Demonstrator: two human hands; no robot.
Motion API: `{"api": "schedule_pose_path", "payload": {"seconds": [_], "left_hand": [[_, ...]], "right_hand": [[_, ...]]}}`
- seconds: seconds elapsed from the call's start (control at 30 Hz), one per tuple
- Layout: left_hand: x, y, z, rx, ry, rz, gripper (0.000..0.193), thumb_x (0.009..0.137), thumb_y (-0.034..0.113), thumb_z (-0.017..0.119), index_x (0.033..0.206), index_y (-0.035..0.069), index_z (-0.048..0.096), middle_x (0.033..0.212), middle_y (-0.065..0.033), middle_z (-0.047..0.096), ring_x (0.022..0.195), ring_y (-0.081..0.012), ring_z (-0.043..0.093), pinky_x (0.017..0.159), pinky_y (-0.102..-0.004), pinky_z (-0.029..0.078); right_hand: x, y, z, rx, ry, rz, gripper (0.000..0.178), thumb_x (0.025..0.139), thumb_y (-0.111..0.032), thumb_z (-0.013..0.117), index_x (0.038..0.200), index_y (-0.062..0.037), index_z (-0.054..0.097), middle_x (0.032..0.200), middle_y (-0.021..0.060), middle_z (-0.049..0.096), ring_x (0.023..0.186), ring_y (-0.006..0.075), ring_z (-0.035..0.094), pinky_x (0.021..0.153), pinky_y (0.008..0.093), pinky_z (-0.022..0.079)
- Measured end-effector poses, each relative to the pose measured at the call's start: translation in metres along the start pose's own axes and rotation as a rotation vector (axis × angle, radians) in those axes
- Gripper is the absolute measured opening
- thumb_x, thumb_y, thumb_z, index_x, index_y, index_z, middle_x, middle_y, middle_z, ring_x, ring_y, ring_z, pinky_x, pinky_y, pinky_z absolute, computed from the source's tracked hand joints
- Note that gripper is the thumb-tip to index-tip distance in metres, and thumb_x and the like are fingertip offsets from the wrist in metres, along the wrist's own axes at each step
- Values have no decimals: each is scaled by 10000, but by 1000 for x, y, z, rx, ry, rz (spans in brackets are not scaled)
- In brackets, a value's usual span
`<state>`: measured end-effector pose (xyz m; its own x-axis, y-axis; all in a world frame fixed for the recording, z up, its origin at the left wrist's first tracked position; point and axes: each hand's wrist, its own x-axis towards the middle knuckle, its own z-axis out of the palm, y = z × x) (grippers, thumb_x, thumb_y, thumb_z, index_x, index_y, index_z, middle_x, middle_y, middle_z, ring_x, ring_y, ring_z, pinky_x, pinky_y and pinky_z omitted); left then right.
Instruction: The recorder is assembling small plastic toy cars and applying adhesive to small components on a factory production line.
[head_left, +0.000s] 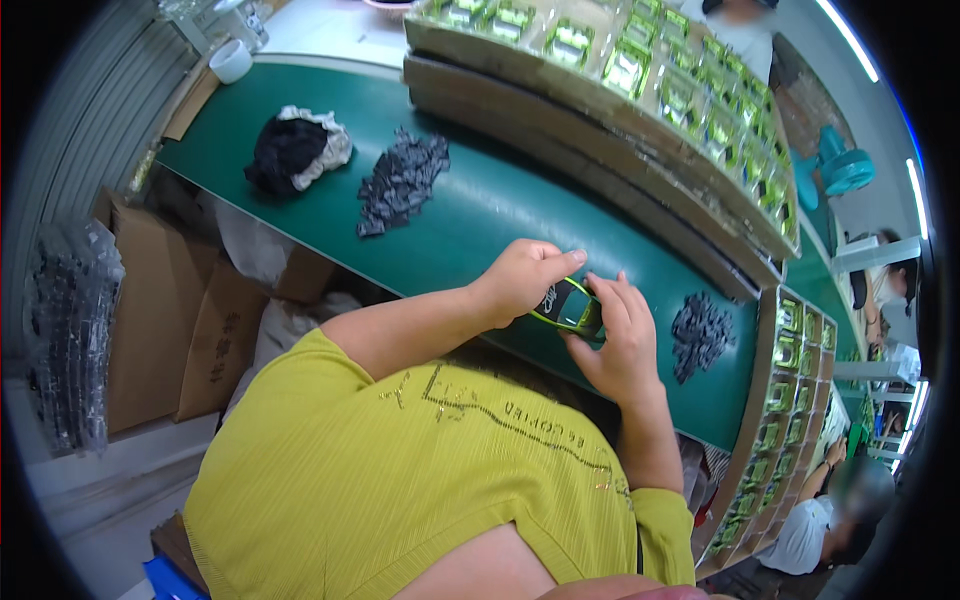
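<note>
Over the near edge of the green bench, both hands hold a small black casing with a lime-green rim [571, 307]; what kind of device it is I cannot tell. My left hand [522, 279] is closed at the casing's left end, its thumb lying along the upper edge. From the other side, my right hand [622, 338] curls around the right end, fingers above and thumb below. To the right of that hand lies a heap of small dark grey parts [702, 336]. A second heap of similar parts [404, 184] sits farther left on the bench.
A bundled black and white cloth [297, 153] rests on the green bench top [520, 190]. Stacked trays of green-framed pieces [600, 85] line the far side, and another such tray [765, 440] stands right. Cardboard boxes [160, 310] are below left. Other people sit at right.
</note>
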<state>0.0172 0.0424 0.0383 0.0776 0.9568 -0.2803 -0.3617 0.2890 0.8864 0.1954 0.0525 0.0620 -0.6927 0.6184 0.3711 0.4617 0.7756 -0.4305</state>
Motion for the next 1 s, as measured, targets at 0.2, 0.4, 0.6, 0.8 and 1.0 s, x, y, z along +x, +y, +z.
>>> {"api": "schedule_pose_path", "payload": {"seconds": [0.2, 0.4, 0.6, 0.8, 1.0], "left_hand": [[21, 32, -14, -12, -107, 61, 336, 904, 292, 595, 643, 82, 569, 604, 18, 542, 494, -37, 460, 443, -227, 375], [41, 66, -26, -255, -194, 215, 345, 915, 258, 582, 610, 103, 536, 589, 62, 493, 498, -18, 420, 457, -220, 350], [70, 44, -44, -183, 17, 741, 257, 944, 314, 543, 922, 59, 526, 832, 18, 554, 718, -44, 445, 651, -212, 391], [71, 32, -64, -58, 225, 548, 262, 941, 309, 550, 915, 48, 546, 814, -1, 588, 728, -63, 501, 640, -237, 422], [74, 19, -51, 168, 147, 555, 322, 906, 285, 592, 712, 32, 549, 615, -23, 545, 575, -83, 467, 542, -259, 403]], "right_hand": [[22, -2, -15, 20, 152, 29, 636, 599, -103, 778, 1172, -6, 519, 1103, 171, 555, 1013, 338, 543, 915, 422, 433], [36, 24, -39, 979, 88, 537, 203, 916, -107, 545, 1065, 31, 549, 856, 82, 643, 568, 54, 501, 519, 171, 393], [82, 15, -63, 1002, 185, 326, 245, 844, -3, 590, 1075, 64, 546, 912, 153, 652, 562, 108, 570, 513, 193, 472], [181, 12, -91, 399, 323, 149, 233, 843, -64, 619, 1053, 35, 606, 854, 83, 650, 686, 109, 605, 643, 226, 488], [307, 125, -74, -24, 286, 85, 289, 865, -221, 586, 1055, -8, 631, 880, 82, 667, 812, 189, 645, 734, 295, 489]]}}
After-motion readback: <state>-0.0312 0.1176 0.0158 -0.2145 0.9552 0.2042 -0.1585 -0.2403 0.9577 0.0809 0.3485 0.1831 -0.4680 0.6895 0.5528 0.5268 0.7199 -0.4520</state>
